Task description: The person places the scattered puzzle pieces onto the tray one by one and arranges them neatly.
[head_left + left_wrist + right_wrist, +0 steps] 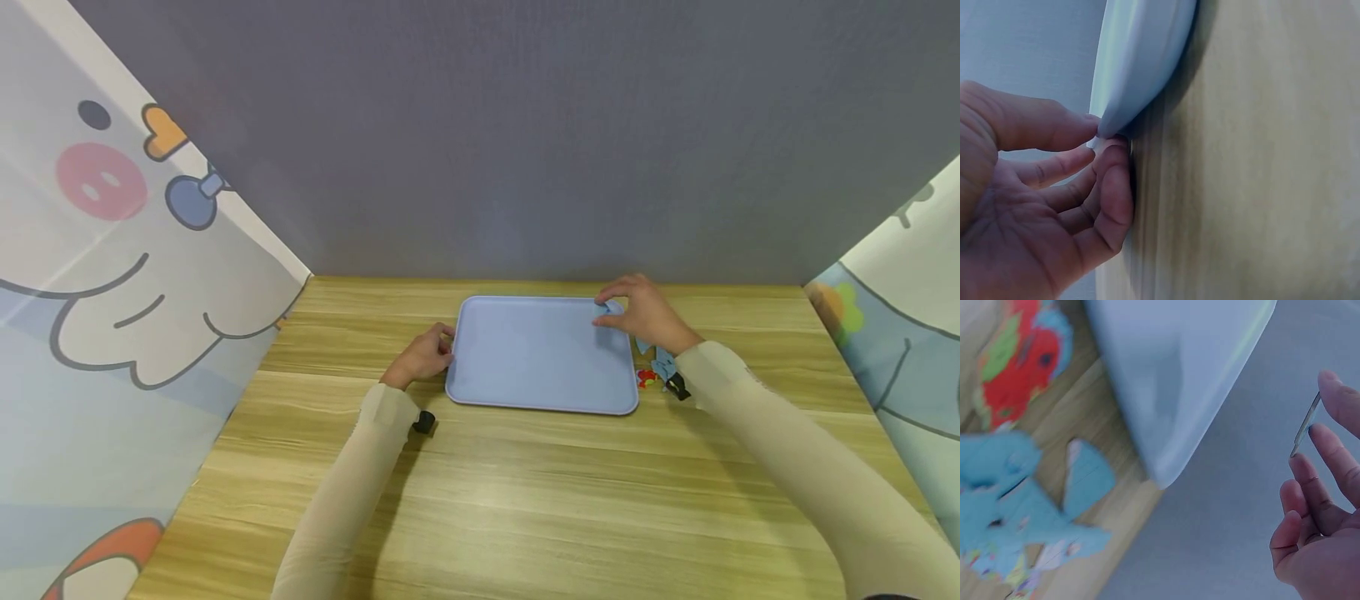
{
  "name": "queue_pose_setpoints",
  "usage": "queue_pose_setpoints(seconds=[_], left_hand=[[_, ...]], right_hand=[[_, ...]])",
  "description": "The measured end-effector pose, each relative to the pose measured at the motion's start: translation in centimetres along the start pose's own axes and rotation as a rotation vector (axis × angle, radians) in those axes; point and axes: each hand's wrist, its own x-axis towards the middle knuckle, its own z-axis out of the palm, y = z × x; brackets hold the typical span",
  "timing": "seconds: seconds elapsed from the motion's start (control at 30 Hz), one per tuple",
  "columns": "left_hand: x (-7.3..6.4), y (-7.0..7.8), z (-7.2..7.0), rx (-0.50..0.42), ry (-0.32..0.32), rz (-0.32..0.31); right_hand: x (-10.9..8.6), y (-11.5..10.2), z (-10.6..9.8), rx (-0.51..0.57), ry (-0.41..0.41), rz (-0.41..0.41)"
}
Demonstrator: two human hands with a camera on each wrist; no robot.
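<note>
A light blue rectangular tray (540, 354) lies on the wooden table. At its left edge is my left hand (423, 357); in the left wrist view the thumb and a finger pinch the tray's rim (1141, 69). My right hand (643, 312) is over the tray's far right corner. Between its thumb and fingers it pinches a thin flat piece (1307, 422), bluish on one face and seen nearly edge-on. Right of the tray lie loose flat pieces: a red patterned one (1025, 375), a small blue wedge (1088, 478) and larger blue ones (1022, 512), partly overlapping.
A grey panel (555, 142) stands along the table's far edge. Printed cartoon walls rise at the left (150, 250) and right (892, 333). Small black objects show beside the left sleeve (424, 422) and near the right cuff (677, 386). Bare wooden tabletop (555, 500) extends in front of the tray.
</note>
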Motion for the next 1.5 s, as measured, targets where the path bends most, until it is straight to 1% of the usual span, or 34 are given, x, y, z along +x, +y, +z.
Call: queue_pose_setpoints(seconds=[0.13,0.23,0.3,0.37,0.47,0.5,0.67,0.77,0.93,1.13,1.27,1.5], left_hand=[[-0.2,0.0,0.0,-0.007,0.005,-0.004],[-0.3,-0.1,-0.1,-0.016,0.005,0.006],[-0.3,-0.1,-0.1,-0.012,0.009,0.025],[-0.2,-0.2,-0.1,-0.013,0.009,0.038],[-0.1,-0.1,0.0,-0.009,0.013,0.038],[0.0,-0.2,0.0,-0.015,0.012,0.028],[0.1,-0.2,0.0,0.015,0.026,0.004],[0.2,-0.2,0.0,0.018,0.029,-0.001],[0.0,0.1,0.0,0.008,0.019,-0.008],[0.0,0.0,0.1,0.012,0.017,-0.012],[0.1,-0.3,0.0,0.02,0.023,-0.004],[0.4,-0.5,0.1,0.007,0.008,-0.007]], right_hand=[[0.5,-1.1,0.7,0.003,-0.004,-0.049],[0.9,-1.7,1.4,-0.001,-0.007,-0.083],[1.2,-2.0,1.8,0.0,-0.013,-0.096],[1.5,-2.3,2.2,-0.006,-0.027,-0.098],[2.0,-3.0,2.8,-0.004,-0.061,-0.093],[2.2,-3.2,3.0,-0.005,-0.072,-0.089],[3.0,-4.2,4.1,-0.002,-0.121,-0.079],[3.3,-4.7,4.8,0.021,-0.134,-0.068],[3.8,-5.3,6.4,0.06,-0.134,-0.101],[4.6,-5.7,8.6,0.065,-0.155,-0.132],[5.2,-6.0,9.6,0.07,-0.169,-0.152],[5.9,-6.8,10.9,0.068,-0.203,-0.142]])
